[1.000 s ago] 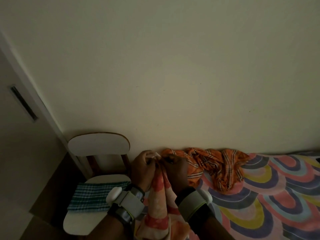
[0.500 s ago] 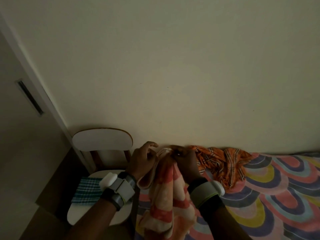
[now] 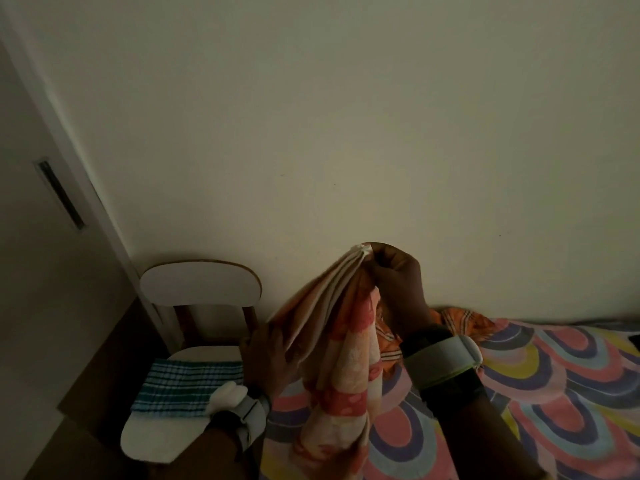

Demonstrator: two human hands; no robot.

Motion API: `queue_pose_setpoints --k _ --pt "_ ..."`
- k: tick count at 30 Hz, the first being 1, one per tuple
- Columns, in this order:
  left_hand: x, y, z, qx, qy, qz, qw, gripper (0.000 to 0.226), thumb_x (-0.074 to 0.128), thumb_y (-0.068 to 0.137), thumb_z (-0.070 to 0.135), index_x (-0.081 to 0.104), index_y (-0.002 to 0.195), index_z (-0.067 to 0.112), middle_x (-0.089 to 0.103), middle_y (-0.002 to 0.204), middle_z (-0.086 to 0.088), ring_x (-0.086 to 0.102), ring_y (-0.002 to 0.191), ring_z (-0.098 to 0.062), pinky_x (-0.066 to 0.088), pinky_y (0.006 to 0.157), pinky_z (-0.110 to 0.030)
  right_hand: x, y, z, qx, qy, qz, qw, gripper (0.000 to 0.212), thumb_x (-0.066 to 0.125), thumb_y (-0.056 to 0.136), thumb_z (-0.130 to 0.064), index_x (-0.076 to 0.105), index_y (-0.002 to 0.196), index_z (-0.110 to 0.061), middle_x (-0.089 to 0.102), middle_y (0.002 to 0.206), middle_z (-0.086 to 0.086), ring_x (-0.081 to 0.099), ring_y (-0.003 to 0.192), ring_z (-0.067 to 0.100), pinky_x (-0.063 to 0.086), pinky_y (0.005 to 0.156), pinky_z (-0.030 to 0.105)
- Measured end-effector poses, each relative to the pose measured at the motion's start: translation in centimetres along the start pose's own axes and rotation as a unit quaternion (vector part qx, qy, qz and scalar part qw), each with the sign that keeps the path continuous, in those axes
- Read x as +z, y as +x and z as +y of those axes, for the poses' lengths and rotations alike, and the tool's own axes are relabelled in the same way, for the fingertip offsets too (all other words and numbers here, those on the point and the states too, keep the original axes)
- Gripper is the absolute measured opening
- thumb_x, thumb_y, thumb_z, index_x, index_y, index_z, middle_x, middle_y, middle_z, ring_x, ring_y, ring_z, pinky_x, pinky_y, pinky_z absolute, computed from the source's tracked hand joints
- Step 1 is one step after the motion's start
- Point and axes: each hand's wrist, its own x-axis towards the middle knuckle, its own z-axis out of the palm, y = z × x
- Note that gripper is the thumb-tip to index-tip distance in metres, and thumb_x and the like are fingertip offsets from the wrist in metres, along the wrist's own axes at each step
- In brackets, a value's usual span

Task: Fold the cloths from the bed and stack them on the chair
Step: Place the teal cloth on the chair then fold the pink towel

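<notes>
Right hand is pinching the towel up right of the chair, left hand fingers gripping its edge lower. Towel's half hiding the orange cloth; checked cloth is lying on the chair.

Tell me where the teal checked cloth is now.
The teal checked cloth lies on the seat of the white chair, lower left in the head view, left of the left hand and the peach cloth.

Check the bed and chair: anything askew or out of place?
Only the orange plaid cloth, crumpled on the bed against the wall, unfolded. The teal checked cloth lies folded flat on the chair; the right hand pinches the peach floral cloth.
</notes>
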Motion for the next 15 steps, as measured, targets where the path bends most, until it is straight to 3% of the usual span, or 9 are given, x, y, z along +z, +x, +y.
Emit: queue_pose_setpoints --k 2,5,8,10,13,15 --pt "-0.8 0.5 -0.2 -0.049 0.001 -0.007 0.999 0.03 0.062 0.063 0.033 0.06 0.08 0.009 0.064 0.094 -0.022 0.061 0.082 -0.04 0.044 0.07 -0.046 -0.4 -0.2 -0.3 -0.003 -0.008 -0.004 1.0 0.018 0.051 0.088 0.009 0.067 0.093 0.005 0.068 0.078 0.011 0.063 0.064 0.009 0.049 0.055 0.018" --pt "-0.4 1.7 -1.6 -0.096 -0.014 -0.035 0.995 0.04 0.08 0.044 0.011 0.06 0.078 0.003 0.059 0.092 -0.026 0.058 0.08 -0.045 0.048 0.063 -0.048 -1.1 -0.5 -0.6 -0.001 0.0 -0.025 1.0 0.018 0.05 0.087 0.012 0.065 0.096 0.01 0.068 0.077 0.01 0.064 0.064 0.007 0.047 0.055 0.015" --pt "-1.0 3.1 -2.7 -0.091 -0.161 -0.03 0.982 0.023 0.07 0.072 0.018 0.063 0.089 0.004 0.061 0.095 -0.023 0.061 0.088 -0.041 0.05 0.072 -0.042 -1.6 -0.4 -0.8 -0.005 -0.009 -0.04 0.999 0.017 0.049 0.087 0.013 0.063 0.097 0.014 0.068 0.075 0.005 0.063 0.063 0.006 0.047 0.054 0.015" --pt "-1.8 3.6 -3.4 -0.065 -0.222 -0.066 0.971 0.018 0.064 0.084 0.019 0.065 0.098 0.008 0.068 0.099 -0.018 0.063 0.095 -0.033 0.048 0.078 -0.033 -2.5 0.0 -0.8 -0.004 -0.014 -0.008 1.0 0.018 0.047 0.087 0.015 0.063 0.096 0.013 0.068 0.067 -0.002 0.06 0.057 0.003 0.045 0.051 0.014" --pt "-4.6 4.9 -4.8 -0.03 -0.235 -0.051 0.97 0.021 0.073 0.077 0.011 0.07 0.098 0.01 0.07 0.099 -0.012 0.063 0.095 -0.025 0.043 0.081 -0.025 -4.6 1.3 -0.4 0.013 -0.044 0.057 0.997 0.021 0.05 0.085 0.013 0.067 0.092 0.002 0.069 0.069 0.0 0.061 0.059 0.005 0.046 0.052 0.015" --pt "-6.9 6.1 -5.1 -0.01 -0.231 -0.035 0.972 0.02 0.08 0.068 0.007 0.069 0.082 0.015 0.068 0.085 -0.007 0.062 0.083 -0.02 0.043 0.076 -0.026 -6.2 2.1 0.7 0.042 -0.087 0.093 0.991 0.021 0.054 0.084 0.009 0.07 0.092 -0.003 0.069 0.075 0.006 0.062 0.064 0.008 0.048 0.056 0.019"
